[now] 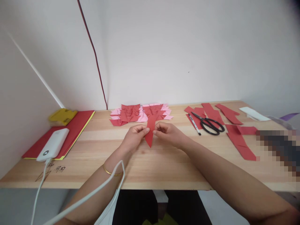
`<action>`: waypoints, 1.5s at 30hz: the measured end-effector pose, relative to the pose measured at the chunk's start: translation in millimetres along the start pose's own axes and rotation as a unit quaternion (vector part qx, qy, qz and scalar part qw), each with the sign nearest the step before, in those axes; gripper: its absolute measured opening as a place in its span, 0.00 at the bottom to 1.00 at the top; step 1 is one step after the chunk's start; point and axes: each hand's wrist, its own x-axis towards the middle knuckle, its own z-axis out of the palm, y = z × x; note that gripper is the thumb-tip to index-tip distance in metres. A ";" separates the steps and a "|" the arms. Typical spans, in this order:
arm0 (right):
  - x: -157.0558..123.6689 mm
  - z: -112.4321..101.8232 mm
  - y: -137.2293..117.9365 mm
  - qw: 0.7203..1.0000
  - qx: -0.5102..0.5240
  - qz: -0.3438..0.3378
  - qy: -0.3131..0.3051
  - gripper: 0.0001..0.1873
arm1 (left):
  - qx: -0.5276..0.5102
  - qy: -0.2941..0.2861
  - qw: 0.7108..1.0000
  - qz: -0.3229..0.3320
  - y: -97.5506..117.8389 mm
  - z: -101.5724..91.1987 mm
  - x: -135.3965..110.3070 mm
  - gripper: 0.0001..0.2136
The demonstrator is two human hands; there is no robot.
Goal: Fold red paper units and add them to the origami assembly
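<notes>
Between my hands is a narrow red paper strip (150, 137), its near end folded to a point. My left hand (136, 135) pinches its left edge between thumb and fingers. On the opposite edge, my right hand (167, 132) grips the same strip with thumb and forefinger. The strip's far end overlaps a row of folded red and pink paper pieces (130, 113) lying along the back of the table. Whether that end touches them I cannot tell.
At right lie black-handled scissors (212, 126), a white pen (195, 124) and several red paper pieces (242, 145). White paper (254, 113) is behind them. At left, a cabled white power bank (53, 143) and a yellow packet (63, 117) rest on red sheets (79, 131).
</notes>
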 end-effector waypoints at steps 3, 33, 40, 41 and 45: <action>0.6 0.0 2.3 1.000 -0.019 -0.013 0.012 0.11 | 0.004 -0.009 1.000 -0.012 -0.7 -0.2 -0.2 0.12; 0.9 1.6 0.8 0.997 -0.029 0.037 0.053 0.06 | 0.053 -0.057 0.996 -0.044 2.0 2.5 -2.8 0.12; 0.0 0.8 -1.8 0.996 -0.072 0.005 0.052 0.07 | 0.079 -0.002 0.996 -0.035 1.3 1.2 -0.4 0.14; 0.1 0.7 -1.3 0.996 -0.075 0.002 0.049 0.07 | 0.088 -0.004 0.996 -0.035 1.1 0.5 -0.1 0.14; 0.0 0.0 0.2 0.996 -0.084 -0.010 0.043 0.09 | 0.147 -0.019 0.989 -0.025 -0.6 -2.5 0.5 0.15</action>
